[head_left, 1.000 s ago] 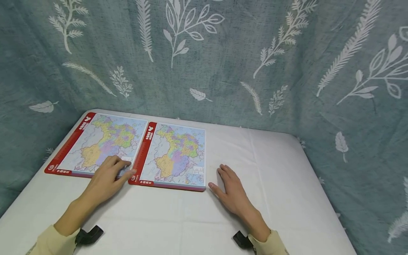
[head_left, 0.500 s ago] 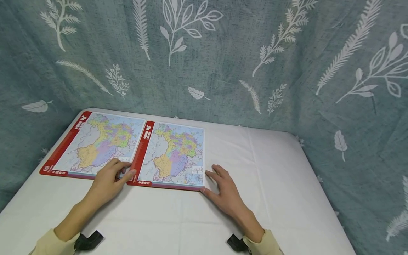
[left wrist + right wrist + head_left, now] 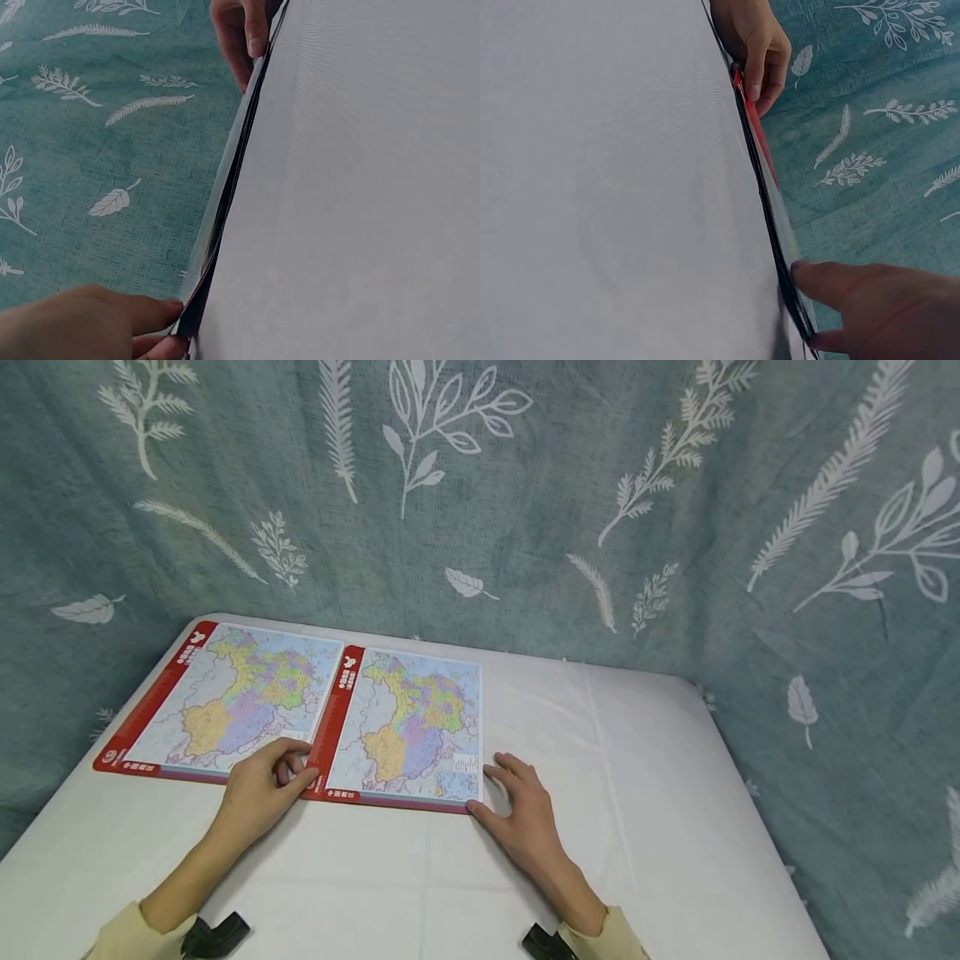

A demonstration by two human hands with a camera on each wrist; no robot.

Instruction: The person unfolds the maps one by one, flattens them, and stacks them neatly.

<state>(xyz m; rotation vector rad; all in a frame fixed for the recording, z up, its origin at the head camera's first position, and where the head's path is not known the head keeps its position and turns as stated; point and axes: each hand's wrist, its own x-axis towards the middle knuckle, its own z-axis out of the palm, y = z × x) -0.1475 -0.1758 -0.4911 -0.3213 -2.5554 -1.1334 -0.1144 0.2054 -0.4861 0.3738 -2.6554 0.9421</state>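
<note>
Two flat, red-bordered map boards lie side by side on the white-covered table: a left map board [image 3: 247,693] and a right map board [image 3: 412,727]. My left hand [image 3: 258,785] pinches the near left corner of the right board, its fingers over the seam between the two. At the near right corner, my right hand [image 3: 525,814] has its thumb on the front edge and its fingers along the right side. In the left wrist view, the left thumb [image 3: 154,311] and a finger hold the dark, layered edge, which bends slightly. The right thumb [image 3: 821,277] presses that edge in the right wrist view.
White cloth covers the table [image 3: 360,885], running out to the right and toward the front. A grey-green curtain [image 3: 525,510] with white leaf prints hangs behind and at both sides. Black wrist devices [image 3: 217,935] show by the sleeves.
My right hand has moved left, from beside the right map board onto its near right corner. The left hand has shifted slightly nearer along the seam. Both boards look nearly unmoved.
</note>
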